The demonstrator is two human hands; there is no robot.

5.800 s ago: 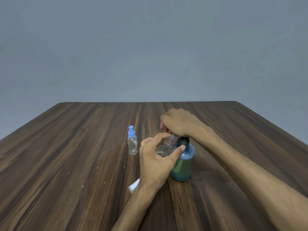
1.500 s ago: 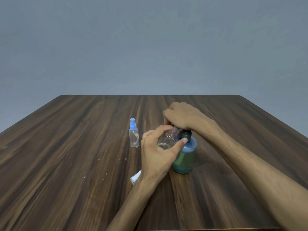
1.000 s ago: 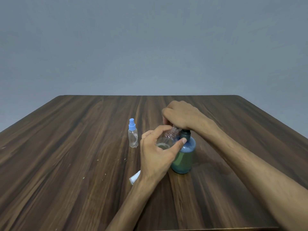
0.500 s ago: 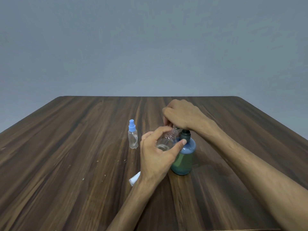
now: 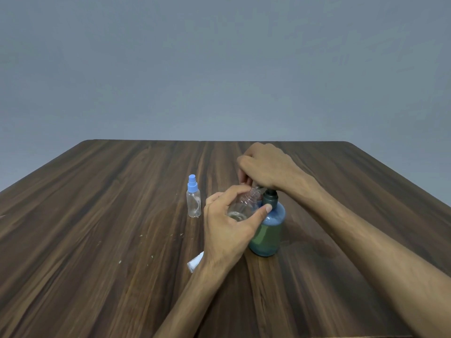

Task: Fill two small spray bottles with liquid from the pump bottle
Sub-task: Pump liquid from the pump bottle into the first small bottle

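A blue-green pump bottle point(image 5: 267, 231) with a dark collar stands upright on the wooden table point(image 5: 97, 240). My right hand point(image 5: 266, 167) lies on top of it, fingers curled down over the pump head, which is hidden. My left hand point(image 5: 227, 230) grips a small clear spray bottle point(image 5: 240, 208) with no cap. It is tilted, and its threaded neck points up under the right hand's fingers. A little clear liquid shows inside it. A second small spray bottle point(image 5: 193, 202) with a blue spray cap stands upright to the left, apart from both hands.
A small white and blue spray cap point(image 5: 194, 263) lies on the table beside my left wrist. Pale crumbs dot the wood in front of the capped bottle. A plain grey wall rises behind the table's far edge.
Both hands keep their hold. The right hand shifts only slightly on the pump head, and the capped bottle and the loose cap have not moved.
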